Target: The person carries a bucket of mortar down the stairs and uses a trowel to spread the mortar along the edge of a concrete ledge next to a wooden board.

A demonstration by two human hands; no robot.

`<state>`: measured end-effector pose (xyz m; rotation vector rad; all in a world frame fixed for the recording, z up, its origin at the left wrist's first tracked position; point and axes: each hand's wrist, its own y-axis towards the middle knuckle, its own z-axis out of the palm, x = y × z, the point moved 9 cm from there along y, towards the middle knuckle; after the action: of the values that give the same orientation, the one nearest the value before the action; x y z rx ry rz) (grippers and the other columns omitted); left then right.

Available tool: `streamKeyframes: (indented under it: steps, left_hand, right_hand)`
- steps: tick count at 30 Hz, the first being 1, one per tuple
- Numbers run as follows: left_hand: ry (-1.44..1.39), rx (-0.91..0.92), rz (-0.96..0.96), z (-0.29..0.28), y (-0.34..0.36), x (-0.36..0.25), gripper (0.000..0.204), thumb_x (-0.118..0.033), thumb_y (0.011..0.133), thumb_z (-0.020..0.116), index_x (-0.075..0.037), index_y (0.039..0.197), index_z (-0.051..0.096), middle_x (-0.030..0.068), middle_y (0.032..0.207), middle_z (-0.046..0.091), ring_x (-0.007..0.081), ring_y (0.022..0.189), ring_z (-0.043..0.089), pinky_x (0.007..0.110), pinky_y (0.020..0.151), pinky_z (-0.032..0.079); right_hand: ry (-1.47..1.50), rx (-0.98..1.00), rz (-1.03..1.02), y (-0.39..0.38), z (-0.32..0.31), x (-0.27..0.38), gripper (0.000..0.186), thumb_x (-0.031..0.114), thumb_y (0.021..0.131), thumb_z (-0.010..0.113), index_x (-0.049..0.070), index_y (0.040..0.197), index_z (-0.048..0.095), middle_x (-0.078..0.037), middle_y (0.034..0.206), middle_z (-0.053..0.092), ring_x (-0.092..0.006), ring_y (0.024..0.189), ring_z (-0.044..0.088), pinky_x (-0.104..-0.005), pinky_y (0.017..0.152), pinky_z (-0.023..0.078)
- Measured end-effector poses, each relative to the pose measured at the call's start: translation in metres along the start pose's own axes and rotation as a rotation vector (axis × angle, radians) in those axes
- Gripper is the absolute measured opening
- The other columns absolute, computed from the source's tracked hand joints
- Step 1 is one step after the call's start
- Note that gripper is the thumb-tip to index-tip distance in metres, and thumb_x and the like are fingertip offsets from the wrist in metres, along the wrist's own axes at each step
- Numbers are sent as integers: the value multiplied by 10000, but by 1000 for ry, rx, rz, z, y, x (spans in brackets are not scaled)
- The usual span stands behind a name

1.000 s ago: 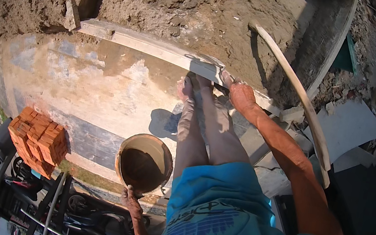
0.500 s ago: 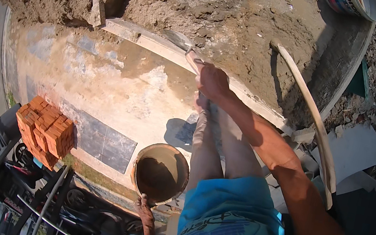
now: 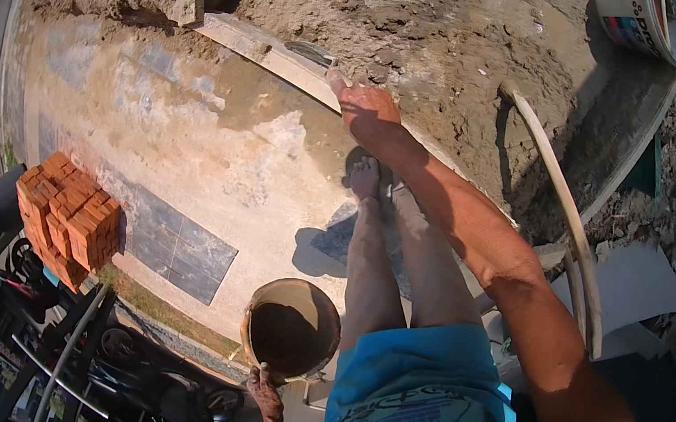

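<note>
My right hand (image 3: 366, 112) is closed round the handle of a trowel (image 3: 312, 51). The trowel's metal blade is over the sandy side of a long wooden board (image 3: 278, 63), close to the board's edge. Lower down, my left hand (image 3: 266, 390) grips the near rim of a round bucket (image 3: 248, 322) with a dark, shaded inside. What the bucket contains is hard to make out. The bucket is beside my legs, over the pale paved strip.
Damp sand or mortar (image 3: 442, 30) covers the ground past the board, heaped at upper left. A long curved wooden handle (image 3: 556, 177) leans at right. A white pail (image 3: 646, 26) stands at far right. Stacked red bricks (image 3: 70, 218) and parked motorbikes (image 3: 144, 385) are at left.
My right hand and the trowel have shifted slightly left and farther out along the board. My left hand keeps hold of the bucket. The whole view has tilted a little.
</note>
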<state>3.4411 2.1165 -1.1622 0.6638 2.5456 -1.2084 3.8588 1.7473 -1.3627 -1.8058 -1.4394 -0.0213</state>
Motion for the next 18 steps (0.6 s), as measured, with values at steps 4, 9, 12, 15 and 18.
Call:
streamKeyframes:
  steps: [4,9,12,15,18]
  left_hand:
    - [38,-1,36,-6,-3,5,285,-251,898,528,-45,714,454,-6,670,455,84,614,398,248,550,362]
    - [-130,-27,-76,2,-5,-3,289,-258,893,527,-42,715,454,1,681,459,92,621,398,245,559,361]
    - [-114,-59,-54,11,1,-15,292,-265,891,525,-36,721,462,9,695,463,102,636,403,255,569,366]
    - [-75,-76,-69,13,-2,-12,295,-271,892,520,-32,727,473,15,696,458,109,644,399,279,564,362]
    - [3,-60,-82,4,0,39,300,-278,892,516,-33,723,476,15,683,443,111,638,387,295,555,346]
  right_hand:
    - [-219,-12,-158,21,22,0,280,146,911,375,-52,946,570,-185,795,632,-320,803,628,-398,754,510]
    - [-130,5,-217,0,4,10,261,113,906,360,-38,984,557,-190,824,632,-334,789,625,-411,700,508]
    - [-147,-53,-207,-23,1,-5,245,88,880,410,-3,1080,519,-188,796,630,-338,782,624,-426,671,504]
    - [-164,29,-147,-26,0,-21,392,64,826,497,61,1214,441,-197,817,618,-345,767,622,-439,646,500]
    - [-142,-44,-189,-48,-17,-8,542,53,760,526,143,1282,411,-225,908,599,-372,767,610,-462,656,488]
